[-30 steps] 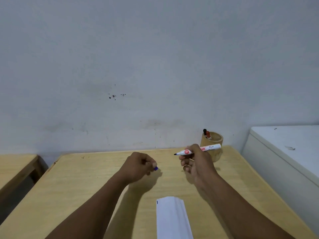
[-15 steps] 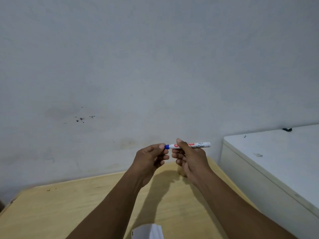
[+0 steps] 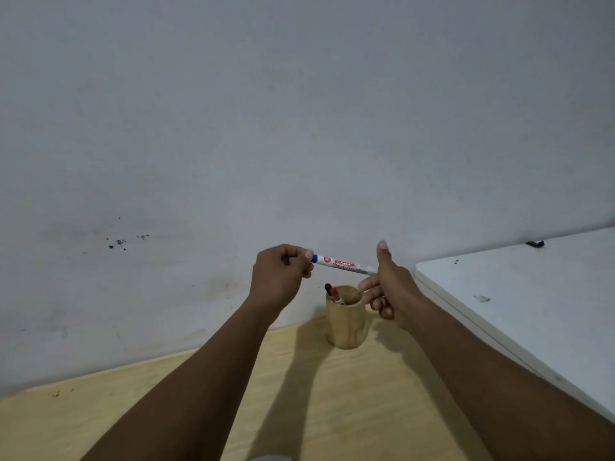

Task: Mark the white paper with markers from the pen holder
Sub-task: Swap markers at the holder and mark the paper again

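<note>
A white marker point(image 3: 344, 264) with a blue cap is held level in the air, just above the wooden pen holder point(image 3: 344, 324). My left hand point(image 3: 281, 277) pinches its capped blue end. My right hand point(image 3: 387, 284) is at the marker's other end with the thumb lifted off and the fingers loosely curled; the tail only touches the forefinger. Two other markers point(image 3: 332, 292), one with a black tip, lean in the holder. Only a sliver of the white paper point(image 3: 271, 458) shows at the bottom edge.
The pen holder stands at the back of the light wooden table point(image 3: 332, 410), close to the grey wall. A white table point(image 3: 515, 311) adjoins on the right, with a small dark item point(image 3: 534, 243) at its far edge.
The blue cap went onto the marker. My right thumb has let go of the barrel and my left hand now holds it. The view has shifted, so the holder shows and the paper is nearly gone.
</note>
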`<move>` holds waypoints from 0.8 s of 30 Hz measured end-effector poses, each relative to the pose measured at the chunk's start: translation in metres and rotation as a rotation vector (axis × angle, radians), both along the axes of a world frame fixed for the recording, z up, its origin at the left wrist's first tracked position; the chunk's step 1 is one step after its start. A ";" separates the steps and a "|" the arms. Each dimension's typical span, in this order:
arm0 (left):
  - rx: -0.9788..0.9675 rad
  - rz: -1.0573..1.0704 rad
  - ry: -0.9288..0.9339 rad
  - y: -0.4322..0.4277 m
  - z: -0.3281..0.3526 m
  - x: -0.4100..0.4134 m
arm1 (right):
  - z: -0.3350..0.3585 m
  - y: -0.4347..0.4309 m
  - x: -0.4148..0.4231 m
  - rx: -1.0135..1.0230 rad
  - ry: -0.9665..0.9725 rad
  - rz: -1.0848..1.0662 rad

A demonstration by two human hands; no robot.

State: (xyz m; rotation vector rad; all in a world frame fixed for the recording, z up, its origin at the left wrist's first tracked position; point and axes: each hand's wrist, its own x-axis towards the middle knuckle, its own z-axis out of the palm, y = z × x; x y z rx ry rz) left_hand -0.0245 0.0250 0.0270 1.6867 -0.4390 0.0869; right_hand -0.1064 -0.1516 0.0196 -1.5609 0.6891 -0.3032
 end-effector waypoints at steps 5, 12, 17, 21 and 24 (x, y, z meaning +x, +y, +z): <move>0.235 0.029 -0.204 -0.020 0.007 0.014 | -0.008 -0.043 -0.010 -0.191 0.019 -0.074; 0.578 -0.054 -0.363 -0.044 0.000 0.019 | -0.016 -0.050 -0.006 -0.327 0.029 0.022; 0.707 -0.183 -0.290 -0.053 -0.015 0.012 | -0.025 -0.039 0.001 -0.446 0.027 0.119; 0.765 -0.172 -0.254 -0.051 -0.024 0.015 | -0.031 -0.033 0.001 -0.474 0.006 0.162; 0.734 -0.170 -0.188 -0.048 -0.029 0.020 | -0.037 -0.029 0.000 -0.475 0.021 0.177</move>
